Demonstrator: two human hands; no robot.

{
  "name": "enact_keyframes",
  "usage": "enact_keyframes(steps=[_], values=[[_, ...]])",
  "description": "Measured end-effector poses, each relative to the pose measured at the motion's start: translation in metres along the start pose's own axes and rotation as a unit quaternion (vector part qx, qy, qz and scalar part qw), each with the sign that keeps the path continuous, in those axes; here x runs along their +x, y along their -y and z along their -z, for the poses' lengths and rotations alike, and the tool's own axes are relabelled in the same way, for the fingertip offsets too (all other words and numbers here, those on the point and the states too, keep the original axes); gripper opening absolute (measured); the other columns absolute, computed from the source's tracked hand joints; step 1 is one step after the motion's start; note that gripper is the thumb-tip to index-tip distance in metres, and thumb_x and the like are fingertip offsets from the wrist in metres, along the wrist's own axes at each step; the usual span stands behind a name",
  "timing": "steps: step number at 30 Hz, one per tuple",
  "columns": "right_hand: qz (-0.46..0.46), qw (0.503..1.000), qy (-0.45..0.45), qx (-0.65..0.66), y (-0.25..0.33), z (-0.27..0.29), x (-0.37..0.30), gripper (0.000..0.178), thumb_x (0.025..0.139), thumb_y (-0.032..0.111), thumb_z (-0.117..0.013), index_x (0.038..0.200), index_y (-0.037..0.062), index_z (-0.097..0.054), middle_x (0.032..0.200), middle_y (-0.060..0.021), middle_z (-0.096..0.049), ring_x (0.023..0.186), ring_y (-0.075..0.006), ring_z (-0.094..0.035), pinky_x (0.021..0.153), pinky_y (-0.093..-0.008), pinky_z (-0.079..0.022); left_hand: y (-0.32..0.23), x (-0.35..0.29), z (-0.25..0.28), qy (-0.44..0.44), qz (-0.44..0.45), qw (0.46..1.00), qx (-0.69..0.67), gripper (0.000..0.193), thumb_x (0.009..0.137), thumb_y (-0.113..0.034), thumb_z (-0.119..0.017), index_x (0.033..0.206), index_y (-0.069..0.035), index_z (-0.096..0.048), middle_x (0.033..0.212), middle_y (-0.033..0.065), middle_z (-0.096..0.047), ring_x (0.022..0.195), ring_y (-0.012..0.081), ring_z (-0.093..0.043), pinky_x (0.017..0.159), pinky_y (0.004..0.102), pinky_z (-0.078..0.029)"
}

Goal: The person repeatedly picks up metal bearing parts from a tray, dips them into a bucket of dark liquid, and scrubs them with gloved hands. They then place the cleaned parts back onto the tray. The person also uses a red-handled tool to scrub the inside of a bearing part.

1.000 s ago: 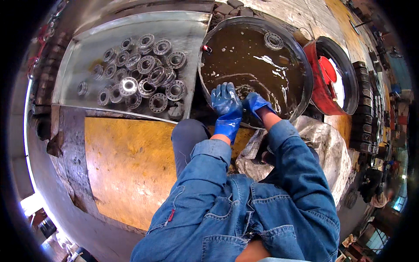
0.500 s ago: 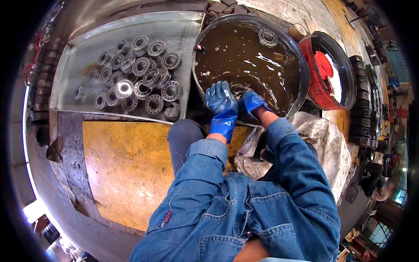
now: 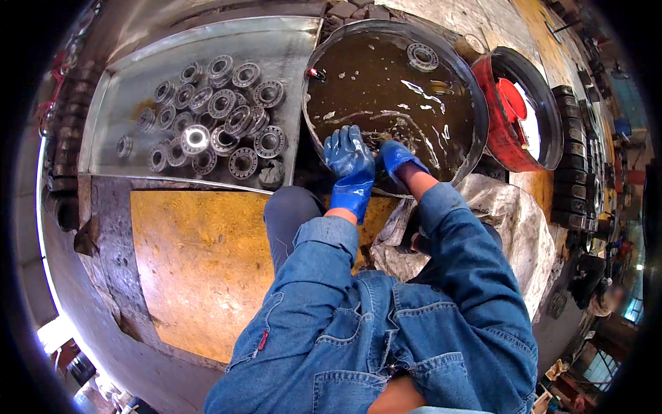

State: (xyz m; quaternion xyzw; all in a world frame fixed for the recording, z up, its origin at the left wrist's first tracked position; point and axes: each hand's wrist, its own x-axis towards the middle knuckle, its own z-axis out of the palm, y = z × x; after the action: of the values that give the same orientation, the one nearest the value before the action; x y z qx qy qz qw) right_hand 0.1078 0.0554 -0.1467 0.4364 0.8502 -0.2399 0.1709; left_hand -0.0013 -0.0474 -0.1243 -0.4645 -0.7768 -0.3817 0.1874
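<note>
My left hand (image 3: pixel 349 153), in a wet blue rubber glove, lies over the near edge of a round basin (image 3: pixel 308 114) of murky brown liquid. Its fingers are stretched out and close together. Beside it my right hand (image 3: pixel 398 160), also gloved in blue, reaches down at the liquid; its fingertips are hidden. Between and just beyond the hands the liquid (image 3: pixel 386 69) is stirred and foamy, and anything beneath is too murky to make out. A single roller bearing (image 3: pixel 409 54) sits near the basin's far right side. A small red-and-black object (image 3: pixel 316 74) is at the left rim.
Left of the basin, a metal tray (image 3: pixel 138 86) holds several roller bearings (image 3: pixel 222 103) and a grey crumpled lump (image 3: pixel 271 174). A red drum (image 3: pixel 498 134) with a red scoop (image 3: pixel 512 100) inside stands to the right. Nearer lie a yellow board (image 3: pixel 200 269) and a dirty whitish sheet (image 3: pixel 514 221).
My right hand has shifted slightly left and its glove has turned a little. The liquid beyond the hands has become more rippled and foamy. My left hand stays nearly in place.
</note>
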Motion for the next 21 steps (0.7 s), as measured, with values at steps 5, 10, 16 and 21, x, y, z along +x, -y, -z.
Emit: enact_keyframes(steps=[5, 10, 16, 21], values=[[0.145, 0.989, 0.003, -0.014, 0.001, 0.008, -0.013, 0.043, 0.091, 0.042, -0.065, 0.120, 0.0112, -0.074, 0.118, -0.0199, -0.072, 0.105, -0.0403, -0.070, 0.090, -0.0446, -0.055, 0.002, 0.001, -0.002, -0.010, 0.002, 1.000, -0.002, 0.027, 0.078, -0.008, -0.068, 0.104, -0.005, -0.071, 0.105, 0.0166, -0.074, 0.098, 0.0377, -0.070, 0.091, 0.0534, -0.052], [0.089, 0.979, 0.049, -0.176, -0.007, 0.006, 0.034, 0.050, 0.090, 0.043, -0.068, 0.129, 0.0123, -0.070, 0.126, -0.0187, -0.070, 0.114, -0.0368, -0.069, 0.097, -0.0447, -0.054, -0.014, 0.012, -0.008, -0.019, -0.012, 0.999, -0.025, 0.027, 0.077, -0.008, -0.068, 0.104, -0.005, -0.071, 0.104, 0.0163, -0.074, 0.097, 0.0377, -0.070, 0.090, 0.0530, -0.053], [-0.004, 0.989, 0.023, 0.144, -0.034, -0.013, 0.009, 0.043, 0.082, 0.045, -0.074, 0.104, 0.0086, -0.080, 0.112, -0.0223, -0.074, 0.107, -0.0369, -0.071, 0.092, -0.0459, -0.055, -0.008, 0.005, 0.001, -0.004, -0.008, 1.000, -0.017, 0.029, 0.076, -0.008, -0.068, 0.105, -0.004, -0.070, 0.107, 0.0176, -0.073, 0.099, 0.0383, -0.069, 0.092, 0.0538, -0.052], [0.056, 0.988, 0.066, -0.131, 0.010, 0.007, 0.005, 0.041, 0.084, 0.039, -0.073, 0.109, 0.0064, -0.078, 0.115, -0.0215, -0.073, 0.107, -0.0366, -0.071, 0.092, -0.0444, -0.054, 0.003, 0.002, -0.002, -0.006, -0.001, 1.000, -0.020, 0.029, 0.076, -0.009, -0.068, 0.104, -0.005, -0.070, 0.106, 0.0172, -0.073, 0.098, 0.0383, -0.070, 0.091, 0.0535, -0.052]])
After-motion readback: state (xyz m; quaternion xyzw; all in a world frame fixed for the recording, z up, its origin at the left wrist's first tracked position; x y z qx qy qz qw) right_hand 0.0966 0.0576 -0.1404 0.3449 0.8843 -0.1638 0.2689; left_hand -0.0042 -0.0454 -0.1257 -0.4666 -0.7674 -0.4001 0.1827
